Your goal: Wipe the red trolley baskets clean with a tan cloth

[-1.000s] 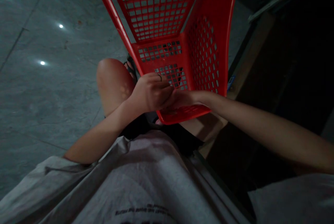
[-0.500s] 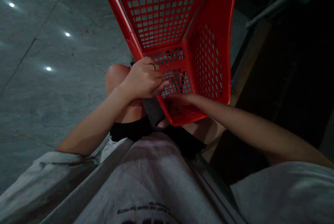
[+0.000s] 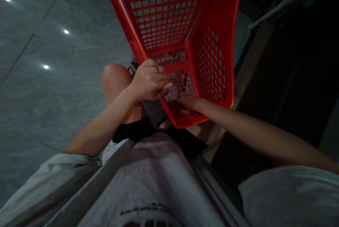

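A red plastic shopping basket (image 3: 209, 18) with lattice walls stands tilted between my knees, its open top facing me. My left hand (image 3: 150, 80), a dark ring on one finger, is closed around the basket's left rim. Down inside the basket is my right hand (image 3: 188, 102), close to the near wall and a little above the lattice floor. Its fingers point down and left and lie in shadow. Something pale shows just beneath them, too dim to name; whether they hold it I cannot tell.
Grey floor (image 3: 66, 89) with thin seams and bright light reflections spreads out on the left. On the right, a brownish ledge (image 3: 254, 61) runs beside a dark recess. A pale metal shelf edge (image 3: 275, 17) juts in at the upper right.
My right hand has shifted slightly to the right inside the basket, away from the left rim. My left hand keeps its hold on the rim, and the basket is nearly still.
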`<state>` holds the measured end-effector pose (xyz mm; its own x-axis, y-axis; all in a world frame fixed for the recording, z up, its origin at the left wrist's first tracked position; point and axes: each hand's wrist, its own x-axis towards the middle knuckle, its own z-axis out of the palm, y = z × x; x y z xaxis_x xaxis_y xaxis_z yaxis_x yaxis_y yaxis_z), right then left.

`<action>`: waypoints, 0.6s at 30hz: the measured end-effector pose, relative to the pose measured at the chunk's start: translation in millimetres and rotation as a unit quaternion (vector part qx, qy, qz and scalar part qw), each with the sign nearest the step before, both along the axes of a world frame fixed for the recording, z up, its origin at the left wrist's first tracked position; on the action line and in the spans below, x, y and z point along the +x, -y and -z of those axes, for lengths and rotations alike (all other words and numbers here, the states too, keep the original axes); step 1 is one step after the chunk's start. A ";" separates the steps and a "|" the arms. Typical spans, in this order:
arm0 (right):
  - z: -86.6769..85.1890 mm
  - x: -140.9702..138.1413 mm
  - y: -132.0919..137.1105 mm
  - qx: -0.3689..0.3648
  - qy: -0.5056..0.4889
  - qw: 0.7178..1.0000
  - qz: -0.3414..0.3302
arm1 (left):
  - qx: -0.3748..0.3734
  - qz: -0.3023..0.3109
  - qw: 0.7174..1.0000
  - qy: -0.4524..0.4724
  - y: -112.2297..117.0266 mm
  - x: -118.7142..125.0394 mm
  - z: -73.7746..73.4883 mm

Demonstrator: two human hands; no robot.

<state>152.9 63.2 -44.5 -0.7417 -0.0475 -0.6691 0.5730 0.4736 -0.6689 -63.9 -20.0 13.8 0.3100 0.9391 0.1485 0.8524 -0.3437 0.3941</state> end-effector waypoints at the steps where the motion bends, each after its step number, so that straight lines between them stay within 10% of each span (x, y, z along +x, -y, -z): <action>1: -4.4 4.1 -4.7 -0.007 0.020 1.000 0.000 | -0.006 0.001 1.000 0.000 -0.8 -0.3 -0.9; 9: -70.1 40.8 -6.1 -0.136 -0.001 0.985 0.110 | 0.002 -0.016 1.000 0.023 -1.9 -12.4 3.3; 18: -22.1 14.4 46.9 -0.089 -0.084 0.952 0.279 | 0.056 0.056 0.997 -0.009 -16.9 -41.6 -9.1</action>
